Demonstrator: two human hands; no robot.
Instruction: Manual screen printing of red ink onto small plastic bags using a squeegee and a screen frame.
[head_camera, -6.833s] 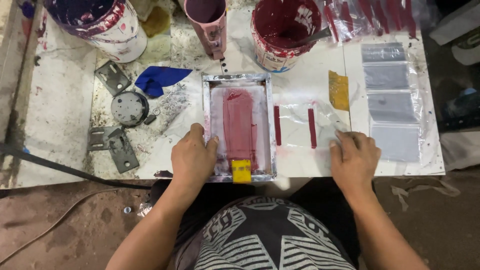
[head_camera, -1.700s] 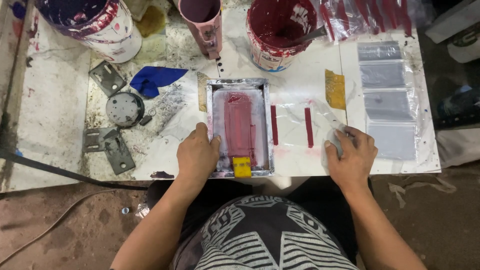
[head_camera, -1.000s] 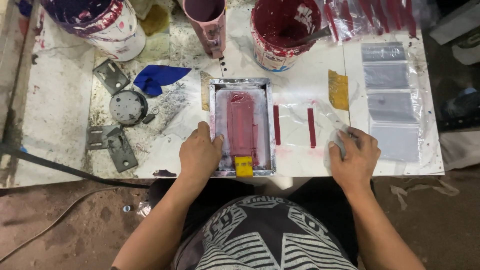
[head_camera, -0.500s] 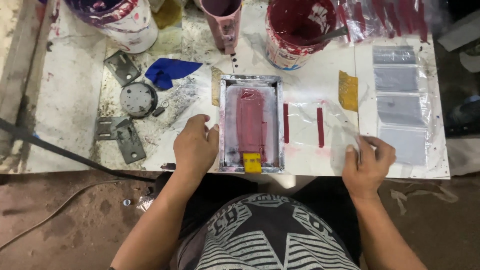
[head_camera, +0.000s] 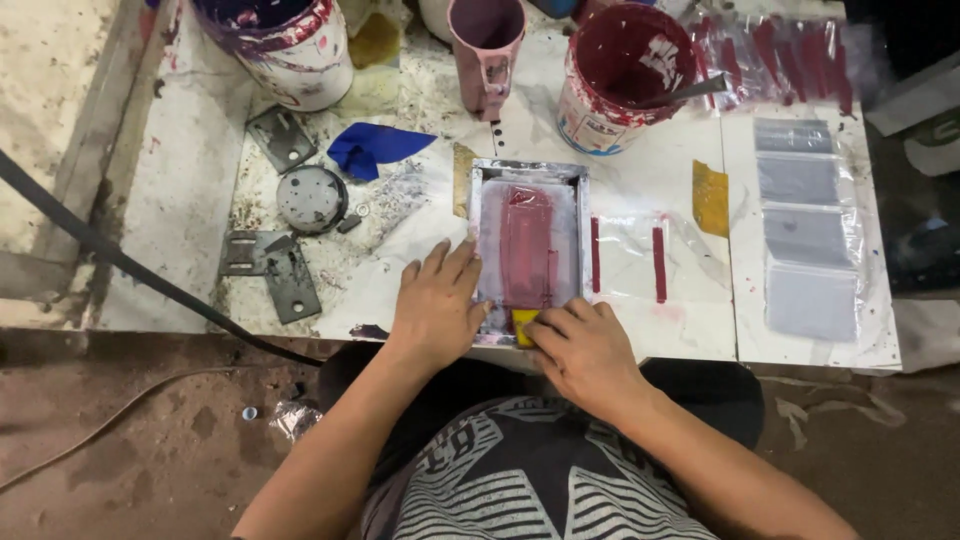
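— Where are we now with the small printing frame (head_camera: 528, 250)?

— It lies flat on the white worktop (head_camera: 640, 170), just in front of us, with red ink on its mesh. Our left hand (head_camera: 437, 312) rests on the left edge of the frame, fingers spread and pressing down. Our right hand (head_camera: 583, 350) is at the near edge, fingers curled on the yellow squeegee (head_camera: 522, 322); how firmly they pinch it we cannot tell.

— How do we do this well?

— We think the left hand must keep the frame flat so it does not slide, and the squeegee should go straight along the red strip with even pressure.

— What is around us?

— Far from us stands the red paint bucket (head_camera: 612, 75) with a stick in it, a pink cup (head_camera: 487, 45) to its left, and another large bucket (head_camera: 275, 45) far left. A blue rag (head_camera: 372, 147) and grey metal parts (head_camera: 295, 225) lie on the left. On the right are clear film with two red stripes (head_camera: 627, 258), a yellow piece (head_camera: 710, 197) and grey cards in a sleeve (head_camera: 808, 230).

— Does anything stand in the way?

— The pink cup is near the far end of the frame, so a long stroke could come close to it.
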